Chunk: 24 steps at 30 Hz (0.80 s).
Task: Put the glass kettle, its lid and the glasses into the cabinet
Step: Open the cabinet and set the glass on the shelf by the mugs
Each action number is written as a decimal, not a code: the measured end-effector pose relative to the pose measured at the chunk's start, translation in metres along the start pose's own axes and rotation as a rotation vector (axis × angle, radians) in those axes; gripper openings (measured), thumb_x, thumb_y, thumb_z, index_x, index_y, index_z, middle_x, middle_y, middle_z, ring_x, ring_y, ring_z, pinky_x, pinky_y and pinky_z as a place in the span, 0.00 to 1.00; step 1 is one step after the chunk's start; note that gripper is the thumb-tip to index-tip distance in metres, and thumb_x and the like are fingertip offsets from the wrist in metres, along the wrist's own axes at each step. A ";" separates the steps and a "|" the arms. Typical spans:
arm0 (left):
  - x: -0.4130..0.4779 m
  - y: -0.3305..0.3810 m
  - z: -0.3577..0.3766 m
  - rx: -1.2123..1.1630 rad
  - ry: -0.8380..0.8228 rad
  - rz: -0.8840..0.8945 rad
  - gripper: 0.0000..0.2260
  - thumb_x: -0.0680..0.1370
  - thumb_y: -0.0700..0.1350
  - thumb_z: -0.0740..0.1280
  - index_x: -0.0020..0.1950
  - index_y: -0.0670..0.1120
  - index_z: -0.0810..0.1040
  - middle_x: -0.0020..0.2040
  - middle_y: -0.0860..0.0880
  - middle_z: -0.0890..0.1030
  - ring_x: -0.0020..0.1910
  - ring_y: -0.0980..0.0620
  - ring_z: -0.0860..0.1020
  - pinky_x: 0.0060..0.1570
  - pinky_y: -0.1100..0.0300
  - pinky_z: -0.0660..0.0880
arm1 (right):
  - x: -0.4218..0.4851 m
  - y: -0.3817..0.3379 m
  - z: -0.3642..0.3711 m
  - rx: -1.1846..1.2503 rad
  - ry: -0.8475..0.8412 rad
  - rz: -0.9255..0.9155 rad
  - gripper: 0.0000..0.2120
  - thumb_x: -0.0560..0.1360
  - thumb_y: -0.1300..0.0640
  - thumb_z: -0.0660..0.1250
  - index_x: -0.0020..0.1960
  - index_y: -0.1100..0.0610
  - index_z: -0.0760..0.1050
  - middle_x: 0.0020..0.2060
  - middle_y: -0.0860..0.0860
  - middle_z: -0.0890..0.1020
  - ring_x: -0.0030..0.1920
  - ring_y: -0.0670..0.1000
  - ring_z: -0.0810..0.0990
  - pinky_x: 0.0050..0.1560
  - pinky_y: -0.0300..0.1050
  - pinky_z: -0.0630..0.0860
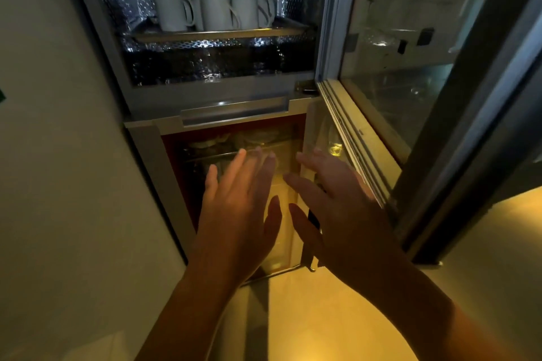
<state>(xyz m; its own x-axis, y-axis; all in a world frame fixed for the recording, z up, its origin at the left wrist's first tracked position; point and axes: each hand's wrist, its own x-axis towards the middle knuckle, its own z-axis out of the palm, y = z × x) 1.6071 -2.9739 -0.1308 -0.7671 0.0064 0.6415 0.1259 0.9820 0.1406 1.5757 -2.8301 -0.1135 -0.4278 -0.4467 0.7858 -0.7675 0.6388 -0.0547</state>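
Empty and spread-fingered, the left hand [234, 214] and right hand [346, 214] hover before the lower compartment of the cabinet [146, 155], likely ready to shut it. Dim glassware [258, 138] sits on its rack [202, 156] inside; kettle, lid and glasses cannot be told apart. White mugs [211, 12] stand above.

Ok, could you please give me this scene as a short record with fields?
left hand: open, empty, before the lower compartment
right hand: open, empty, beside the left
upper door: swung open to the right
mugs: white, on the upper shelf
lower compartment: dishes dimly visible inside
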 end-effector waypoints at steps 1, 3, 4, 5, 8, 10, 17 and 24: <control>0.001 0.000 0.004 0.020 -0.016 -0.009 0.24 0.74 0.51 0.56 0.68 0.44 0.65 0.65 0.41 0.74 0.65 0.41 0.71 0.61 0.39 0.55 | 0.000 0.003 0.002 -0.021 -0.018 0.018 0.17 0.73 0.51 0.58 0.53 0.59 0.79 0.55 0.59 0.80 0.60 0.55 0.73 0.56 0.51 0.69; 0.004 -0.002 0.013 0.048 -0.035 -0.026 0.23 0.75 0.52 0.56 0.68 0.45 0.66 0.65 0.42 0.74 0.65 0.41 0.71 0.61 0.39 0.56 | -0.001 0.008 0.007 -0.044 -0.061 0.060 0.19 0.72 0.50 0.58 0.53 0.59 0.80 0.54 0.59 0.81 0.57 0.59 0.78 0.55 0.52 0.71; 0.005 -0.003 0.017 0.056 -0.046 -0.037 0.23 0.75 0.53 0.56 0.68 0.45 0.66 0.65 0.42 0.74 0.65 0.41 0.71 0.60 0.39 0.56 | -0.001 0.011 0.010 -0.044 -0.080 0.083 0.20 0.71 0.50 0.58 0.54 0.59 0.79 0.54 0.59 0.81 0.56 0.60 0.79 0.53 0.55 0.73; 0.006 -0.004 0.020 0.062 -0.058 -0.046 0.24 0.74 0.53 0.56 0.68 0.44 0.67 0.65 0.42 0.75 0.65 0.41 0.72 0.60 0.39 0.57 | -0.001 0.013 0.013 -0.043 -0.097 0.101 0.20 0.71 0.49 0.58 0.54 0.59 0.79 0.54 0.59 0.81 0.55 0.61 0.80 0.52 0.58 0.75; 0.011 -0.006 0.030 0.079 -0.093 -0.074 0.24 0.73 0.53 0.55 0.67 0.44 0.70 0.64 0.42 0.75 0.64 0.40 0.73 0.58 0.38 0.57 | 0.002 0.021 0.026 -0.052 -0.145 0.130 0.19 0.70 0.50 0.59 0.54 0.60 0.79 0.53 0.59 0.81 0.53 0.61 0.80 0.48 0.58 0.78; 0.015 -0.010 0.037 0.085 -0.128 -0.095 0.25 0.73 0.53 0.55 0.66 0.43 0.72 0.64 0.42 0.76 0.64 0.40 0.73 0.58 0.38 0.58 | 0.004 0.027 0.039 -0.035 -0.185 0.150 0.18 0.70 0.51 0.64 0.54 0.61 0.79 0.53 0.59 0.81 0.52 0.61 0.81 0.46 0.59 0.79; 0.038 -0.033 0.068 0.093 -0.218 -0.141 0.24 0.74 0.53 0.56 0.65 0.43 0.72 0.63 0.41 0.76 0.63 0.40 0.74 0.58 0.39 0.59 | 0.016 0.051 0.097 0.053 -0.347 0.247 0.19 0.71 0.52 0.63 0.59 0.59 0.76 0.55 0.57 0.80 0.53 0.56 0.80 0.51 0.54 0.78; 0.063 -0.062 0.095 0.034 -0.283 -0.212 0.26 0.75 0.49 0.67 0.71 0.44 0.66 0.71 0.42 0.67 0.70 0.41 0.64 0.64 0.42 0.50 | 0.047 0.068 0.135 0.011 -0.546 0.306 0.26 0.76 0.53 0.63 0.73 0.52 0.61 0.72 0.52 0.64 0.73 0.54 0.58 0.71 0.57 0.60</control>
<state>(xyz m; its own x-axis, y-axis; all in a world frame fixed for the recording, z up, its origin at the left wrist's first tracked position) 1.4912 -3.0164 -0.1710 -0.9183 -0.1506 0.3662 -0.0718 0.9729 0.2200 1.4388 -2.8923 -0.1634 -0.8093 -0.5021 0.3050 -0.5750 0.7833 -0.2363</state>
